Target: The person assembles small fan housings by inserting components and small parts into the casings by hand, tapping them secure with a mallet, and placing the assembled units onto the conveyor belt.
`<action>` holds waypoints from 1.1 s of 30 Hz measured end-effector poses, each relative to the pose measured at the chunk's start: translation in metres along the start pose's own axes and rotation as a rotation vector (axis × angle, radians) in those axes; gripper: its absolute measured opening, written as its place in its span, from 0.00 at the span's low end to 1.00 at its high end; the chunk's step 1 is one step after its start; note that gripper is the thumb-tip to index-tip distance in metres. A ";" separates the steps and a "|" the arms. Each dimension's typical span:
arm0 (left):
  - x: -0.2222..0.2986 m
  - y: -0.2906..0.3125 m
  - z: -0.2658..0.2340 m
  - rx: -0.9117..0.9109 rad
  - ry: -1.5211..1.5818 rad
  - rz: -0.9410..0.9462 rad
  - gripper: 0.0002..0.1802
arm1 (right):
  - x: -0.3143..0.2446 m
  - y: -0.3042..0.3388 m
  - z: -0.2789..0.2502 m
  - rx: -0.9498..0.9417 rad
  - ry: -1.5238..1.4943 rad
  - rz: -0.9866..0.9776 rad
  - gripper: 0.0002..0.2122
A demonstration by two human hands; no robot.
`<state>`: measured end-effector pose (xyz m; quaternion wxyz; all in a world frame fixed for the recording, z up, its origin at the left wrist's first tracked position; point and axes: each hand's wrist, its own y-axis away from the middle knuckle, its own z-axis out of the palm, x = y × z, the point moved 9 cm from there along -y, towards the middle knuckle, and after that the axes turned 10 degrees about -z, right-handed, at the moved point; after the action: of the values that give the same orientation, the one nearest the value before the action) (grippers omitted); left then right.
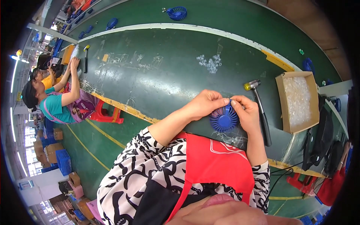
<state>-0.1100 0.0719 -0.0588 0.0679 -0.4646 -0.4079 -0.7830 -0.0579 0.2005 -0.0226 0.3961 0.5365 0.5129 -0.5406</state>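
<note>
A round blue fan guard (224,119) with radial slats rests near the front edge of the green table, close to my body. My left hand (208,104) pinches its far rim between thumb and fingers. From the other side my right hand (245,110) grips the same rim, thumb tip almost meeting the left thumb. Whether a small part sits between the fingertips is hidden. Just right of my right hand lies a hammer (260,108) with a black handle and a yellow-tipped head.
Small clear plastic pieces (210,63) lie loose beyond my hands. An open cardboard box (298,101) of clear parts stands at right. Past a white rail, a green belt (221,20) carries blue fan parts (177,13). Co-workers (56,103) sit at far left, near another hammer (86,59).
</note>
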 end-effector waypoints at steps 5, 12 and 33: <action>0.080 -0.005 -0.018 0.158 -0.257 0.211 0.17 | 0.002 -0.007 -0.023 0.225 0.019 -0.112 0.11; 0.216 -0.032 -0.022 0.558 -0.742 0.864 0.17 | 0.006 -0.013 -0.026 0.200 0.230 -0.169 0.08; 0.232 -0.173 -0.300 0.993 -1.217 0.509 0.16 | 0.000 0.160 -0.070 -0.155 -0.416 0.378 0.12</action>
<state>-0.5250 0.0387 -0.0473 0.2077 -0.8016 -0.5543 -0.0838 0.1112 0.2435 -0.0365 0.6264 0.4683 0.3512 -0.5148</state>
